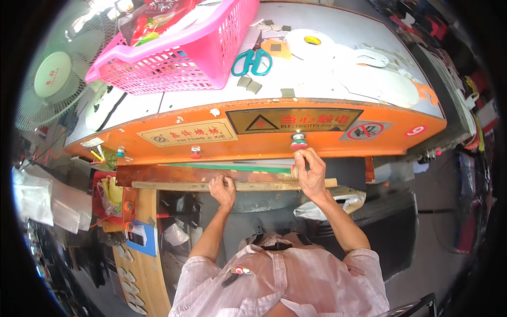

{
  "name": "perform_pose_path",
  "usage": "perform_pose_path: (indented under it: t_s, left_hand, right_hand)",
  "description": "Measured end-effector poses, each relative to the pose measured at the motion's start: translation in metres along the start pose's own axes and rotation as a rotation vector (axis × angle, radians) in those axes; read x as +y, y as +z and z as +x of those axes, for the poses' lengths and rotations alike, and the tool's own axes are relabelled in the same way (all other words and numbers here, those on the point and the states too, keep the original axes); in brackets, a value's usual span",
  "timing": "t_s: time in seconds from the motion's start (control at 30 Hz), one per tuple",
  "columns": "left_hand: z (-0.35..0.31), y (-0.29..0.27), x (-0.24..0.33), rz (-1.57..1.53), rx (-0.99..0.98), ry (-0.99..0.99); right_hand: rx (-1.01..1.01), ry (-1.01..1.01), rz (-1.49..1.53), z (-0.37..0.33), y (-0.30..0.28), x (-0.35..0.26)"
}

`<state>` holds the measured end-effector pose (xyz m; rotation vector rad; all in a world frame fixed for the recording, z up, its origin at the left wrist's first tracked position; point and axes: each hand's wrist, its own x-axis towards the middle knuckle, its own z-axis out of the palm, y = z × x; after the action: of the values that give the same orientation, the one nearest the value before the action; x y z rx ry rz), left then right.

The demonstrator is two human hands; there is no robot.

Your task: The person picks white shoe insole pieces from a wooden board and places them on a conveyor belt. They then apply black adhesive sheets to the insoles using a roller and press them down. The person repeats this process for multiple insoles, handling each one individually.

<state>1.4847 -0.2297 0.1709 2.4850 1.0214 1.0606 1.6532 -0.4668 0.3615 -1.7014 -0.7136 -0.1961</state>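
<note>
My left hand (222, 191) lies across a pale wooden strip (264, 186) at the front edge of a dark reddish-brown board (153, 173). Its fingers are curled inward. Farther right, my right hand (311, 174) is raised to the orange machine front (264, 145), its bent fingertips at the lower edge of a red and green push button (299, 141). Whether those fingers hold anything is hidden. A long green strip (227, 167) runs along the board toward this hand.
Above the orange front, a white top (174, 103) bears a pink basket (211, 63), teal-handled scissors (252, 62), white tape rolls (311, 45) and small grey pieces. A fan (53, 74) stands at far left. Shoe-sole-shaped pieces (129, 285) lie on a wooden board lower left.
</note>
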Motion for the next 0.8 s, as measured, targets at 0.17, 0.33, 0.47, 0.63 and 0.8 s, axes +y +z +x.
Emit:
perform_pose_path:
  t_s: [0.17, 0.33, 0.47, 0.63, 0.8]
  left_hand:
    - [0.007, -0.01, 0.007, -0.032, -0.031, 0.029]
    - [0.009, -0.02, 0.007, -0.097, -0.065, 0.084]
    - [0.009, -0.022, 0.002, -0.174, -0.098, 0.141]
    - [0.003, -0.023, -0.003, -0.175, -0.127, 0.143]
    - [-0.012, -0.025, -0.012, -0.188, -0.142, 0.14]
  right_hand:
    - [-0.064, 0.08, -0.182, -0.069, 0.019, 0.024]
    - [-0.182, 0.171, -0.439, -0.116, 0.055, 0.043]
    - [-0.109, 0.138, -0.457, -0.135, 0.071, 0.054]
    - [-0.134, 0.072, -0.559, -0.143, 0.086, 0.062]
    - [-0.205, 0.065, -0.57, -0.158, 0.088, 0.073]
